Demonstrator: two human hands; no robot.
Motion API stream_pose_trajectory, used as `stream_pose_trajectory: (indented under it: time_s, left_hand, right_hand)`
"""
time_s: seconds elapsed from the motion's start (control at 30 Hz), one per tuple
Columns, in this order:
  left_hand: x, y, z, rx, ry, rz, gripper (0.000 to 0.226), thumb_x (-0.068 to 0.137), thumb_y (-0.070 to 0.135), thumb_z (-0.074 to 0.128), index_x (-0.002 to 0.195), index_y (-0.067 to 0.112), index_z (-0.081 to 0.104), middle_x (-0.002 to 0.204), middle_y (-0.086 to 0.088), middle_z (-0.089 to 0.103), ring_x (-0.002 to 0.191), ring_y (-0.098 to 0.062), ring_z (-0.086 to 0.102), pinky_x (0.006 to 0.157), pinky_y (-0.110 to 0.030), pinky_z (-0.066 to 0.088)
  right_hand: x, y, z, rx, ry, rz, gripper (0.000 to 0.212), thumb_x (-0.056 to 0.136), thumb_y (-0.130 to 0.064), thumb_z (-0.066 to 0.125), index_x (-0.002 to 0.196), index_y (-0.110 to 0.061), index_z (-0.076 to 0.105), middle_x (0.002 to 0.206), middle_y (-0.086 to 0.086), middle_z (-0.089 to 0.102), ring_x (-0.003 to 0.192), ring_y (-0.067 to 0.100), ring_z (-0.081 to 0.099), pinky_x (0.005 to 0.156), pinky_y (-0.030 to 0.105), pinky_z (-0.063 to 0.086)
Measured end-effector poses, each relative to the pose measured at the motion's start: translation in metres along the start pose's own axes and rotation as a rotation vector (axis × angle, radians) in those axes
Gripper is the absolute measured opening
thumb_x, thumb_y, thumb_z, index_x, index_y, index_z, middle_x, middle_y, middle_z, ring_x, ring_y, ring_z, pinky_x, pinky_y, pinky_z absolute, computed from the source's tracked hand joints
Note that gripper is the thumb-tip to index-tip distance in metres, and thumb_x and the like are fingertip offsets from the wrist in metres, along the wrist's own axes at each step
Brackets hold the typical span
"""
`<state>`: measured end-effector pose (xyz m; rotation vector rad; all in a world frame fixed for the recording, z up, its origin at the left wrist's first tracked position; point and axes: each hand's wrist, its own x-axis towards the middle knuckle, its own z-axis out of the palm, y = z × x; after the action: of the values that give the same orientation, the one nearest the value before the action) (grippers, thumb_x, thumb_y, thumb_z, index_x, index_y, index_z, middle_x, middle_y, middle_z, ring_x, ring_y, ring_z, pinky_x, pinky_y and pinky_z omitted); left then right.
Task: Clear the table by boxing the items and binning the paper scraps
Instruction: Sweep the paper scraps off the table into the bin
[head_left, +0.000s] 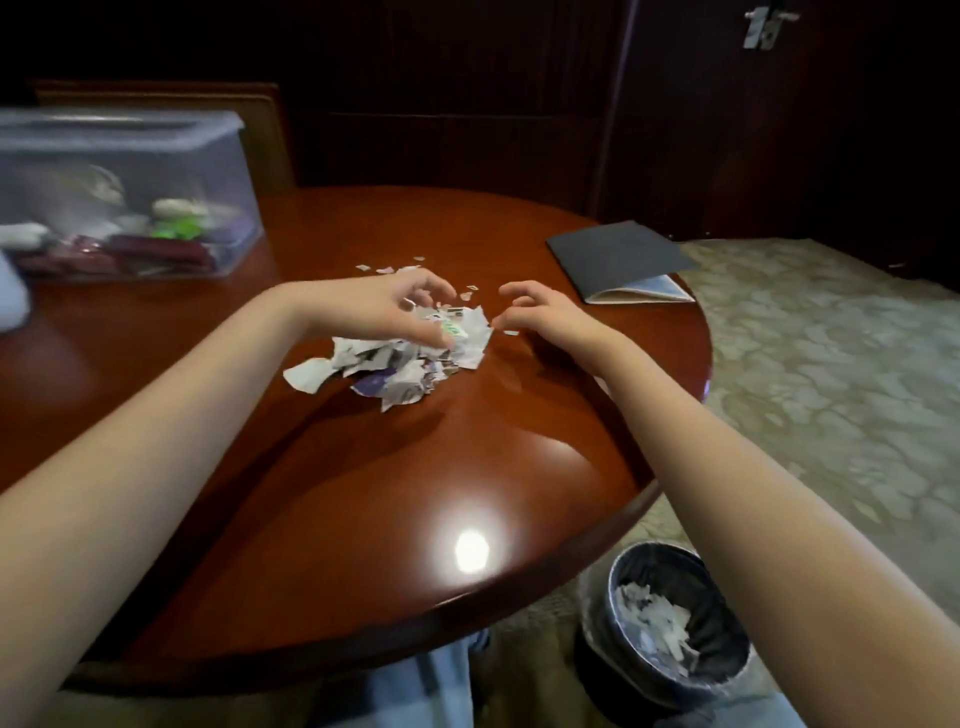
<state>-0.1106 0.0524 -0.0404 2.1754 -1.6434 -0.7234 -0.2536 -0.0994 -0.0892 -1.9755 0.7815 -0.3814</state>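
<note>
Two hands, left (400, 306) curled onto the paper scraps (400, 358), right (540, 317) open and empty beside them: light, loose pieces, best scooped from both sides.

Home-like room: polished wooden table (363, 493), carpet (831, 389), dark door (779, 130).

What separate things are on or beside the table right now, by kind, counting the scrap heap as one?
Clear plastic lidded box: 1
Heap of torn white paper scraps: 1
Dark grey folder: 1
Round black lined bin: 1
Total: 4
</note>
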Motion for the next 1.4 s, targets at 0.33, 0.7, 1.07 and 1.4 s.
stream_pose_trajectory:
  time_s: [0.33, 0.7, 1.07, 1.4]
  left_hand:
    - [-0.018, -0.057, 0.010, 0.204, -0.096, -0.322, 0.138, 0.051, 0.061, 0.073, 0.145, 0.033, -0.024, 0.158, 0.003, -0.013, 0.146, -0.029, -0.008, 0.118, -0.043, 0.004]
    - [0.007, -0.063, 0.020, 0.003, 0.068, -0.129, 0.138, 0.052, 0.061, 0.075, 0.143, 0.035, -0.026, 0.159, -0.003, 0.002, 0.147, -0.023, 0.004, 0.119, -0.043, -0.004]
    - [0.026, -0.049, 0.013, 0.092, 0.042, -0.055, 0.130, 0.056, 0.050, 0.079, 0.147, 0.036, -0.013, 0.158, 0.005, -0.012, 0.146, -0.024, -0.010, 0.117, -0.050, 0.005]
    - [0.071, -0.035, 0.012, 0.188, 0.005, -0.041, 0.137, 0.034, 0.078, 0.073, 0.143, 0.047, -0.002, 0.158, 0.004, -0.004, 0.146, -0.026, -0.007, 0.115, -0.057, 0.010]
  right_hand:
    - [0.010, -0.029, 0.065, -0.389, -0.218, -0.295, 0.092, 0.075, -0.051, 0.069, 0.148, -0.028, 0.018, 0.156, 0.000, 0.019, 0.143, 0.019, 0.018, 0.115, 0.039, 0.018]
    - [0.006, -0.028, 0.089, -0.504, -0.049, -0.497, 0.041, 0.089, -0.033, 0.059, 0.124, -0.013, 0.052, 0.109, 0.006, 0.049, 0.104, 0.021, 0.045, 0.079, 0.025, 0.032]
    - [0.010, -0.019, 0.062, -0.259, 0.138, -0.409, 0.031, 0.097, -0.024, 0.046, 0.068, -0.025, 0.036, 0.062, -0.006, 0.042, 0.053, 0.008, 0.033, 0.046, 0.013, 0.030]
    - [0.021, -0.010, 0.038, 0.085, 0.460, -0.153, 0.035, 0.098, -0.019, 0.043, 0.065, -0.019, 0.030, 0.066, -0.004, 0.038, 0.056, 0.007, 0.030, 0.044, 0.011, 0.031]
